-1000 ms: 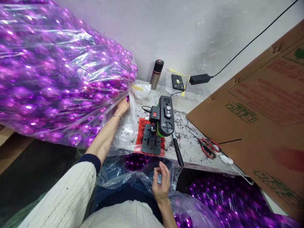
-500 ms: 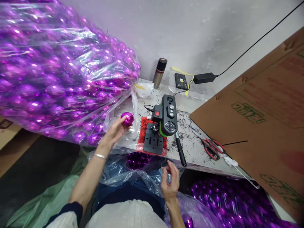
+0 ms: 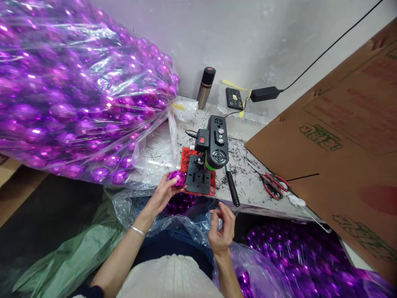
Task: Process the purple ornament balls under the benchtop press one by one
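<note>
In my left hand [image 3: 163, 193] is a shiny purple faceted ball ornament [image 3: 178, 178], gripped by the fingertips at the left edge of a slotted black base plate [image 3: 198, 185]. The plate belongs to a small black bench machine [image 3: 218, 142] with a red switch and a black-gripped lever [image 3: 232, 188]. My right hand [image 3: 222, 229] is held low in front of the table edge, below the lever, its fingers curled and thumb close to the index finger. Whatever lies between those fingertips is too small to make out. Under the machine is a red cloth [image 3: 187, 155].
A big clear bag of purple balls [image 3: 77, 95] fills the left. A cardboard box [image 3: 350, 136] stands right, with red-handled scissors [image 3: 274, 185] before it. A thermos [image 3: 206, 87], a phone [image 3: 234, 98] and a power adapter [image 3: 265, 94] are behind. Open bagged balls [image 3: 181, 203] lie below the edge.
My left hand has brought the purple ball ornament right and nearer to me, from beside the big bag to the base plate. My right hand has hardly moved. The view has shifted slightly.
</note>
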`<state>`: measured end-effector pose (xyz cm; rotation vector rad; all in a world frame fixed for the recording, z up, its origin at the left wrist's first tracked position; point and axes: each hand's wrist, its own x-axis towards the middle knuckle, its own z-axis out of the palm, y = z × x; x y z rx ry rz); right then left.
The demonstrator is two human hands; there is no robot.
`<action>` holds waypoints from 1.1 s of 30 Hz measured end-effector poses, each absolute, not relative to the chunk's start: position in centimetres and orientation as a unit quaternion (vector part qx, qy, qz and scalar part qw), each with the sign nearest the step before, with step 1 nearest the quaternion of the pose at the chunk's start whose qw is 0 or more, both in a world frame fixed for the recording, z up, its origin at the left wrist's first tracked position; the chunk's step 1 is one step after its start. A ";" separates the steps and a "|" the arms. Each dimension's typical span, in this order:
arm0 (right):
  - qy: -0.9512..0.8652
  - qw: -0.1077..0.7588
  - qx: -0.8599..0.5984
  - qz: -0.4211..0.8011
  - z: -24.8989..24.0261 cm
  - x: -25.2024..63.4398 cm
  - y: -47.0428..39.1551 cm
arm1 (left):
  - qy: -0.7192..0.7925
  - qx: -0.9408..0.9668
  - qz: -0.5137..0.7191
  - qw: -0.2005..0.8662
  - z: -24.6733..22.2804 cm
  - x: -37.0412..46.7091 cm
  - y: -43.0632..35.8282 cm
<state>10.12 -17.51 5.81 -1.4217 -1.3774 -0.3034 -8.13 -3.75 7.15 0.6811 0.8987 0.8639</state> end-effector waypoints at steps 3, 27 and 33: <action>-0.579 0.535 -0.601 -0.132 5.9 9.9 -17.4 | 0.442 0.457 0.402 0.659 5.7 -6.5 -3.5; -0.540 0.530 -0.628 -0.183 7.4 12.0 -17.1 | 0.400 0.793 0.342 0.308 2.6 -1.5 -0.3; -0.564 0.542 -0.597 -0.180 9.7 12.4 -15.2 | 0.396 0.785 0.349 0.325 1.4 -1.3 -0.1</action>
